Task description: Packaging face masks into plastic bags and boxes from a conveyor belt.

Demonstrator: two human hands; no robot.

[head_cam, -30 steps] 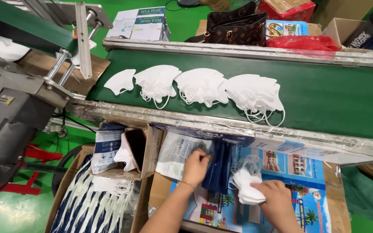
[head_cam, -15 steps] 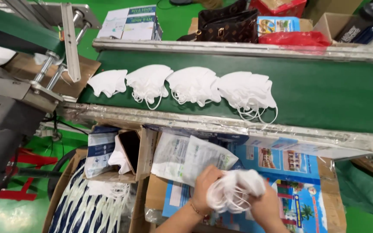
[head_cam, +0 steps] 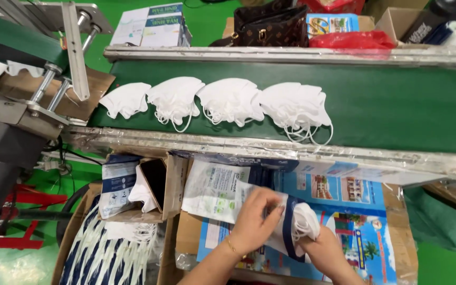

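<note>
My left hand (head_cam: 252, 224) grips the open mouth of a flat white and blue printed pouch (head_cam: 215, 190), held over a colourful printed carton (head_cam: 354, 211). My right hand (head_cam: 325, 253) holds a small stack of folded white face masks (head_cam: 304, 221), partly inside the pouch's opening. Both hands are close together at the bottom centre. Above them, several white masks (head_cam: 228, 100) lie in a row on the green conveyor belt (head_cam: 397, 105), their ear loops trailing towards me.
A metal rail (head_cam: 291, 150) edges the belt on my side. At lower left stand a cardboard box of filled pouches (head_cam: 120, 179) and a carton of stacked blue and white pouches (head_cam: 106, 253). Machinery (head_cam: 6, 126) is at left; boxes and bags (head_cam: 270, 24) lie beyond the belt.
My left hand picked a pouch from the pile and lifted it. My right hand brought the mask stack to it and is now pushing the masks into the opening.
</note>
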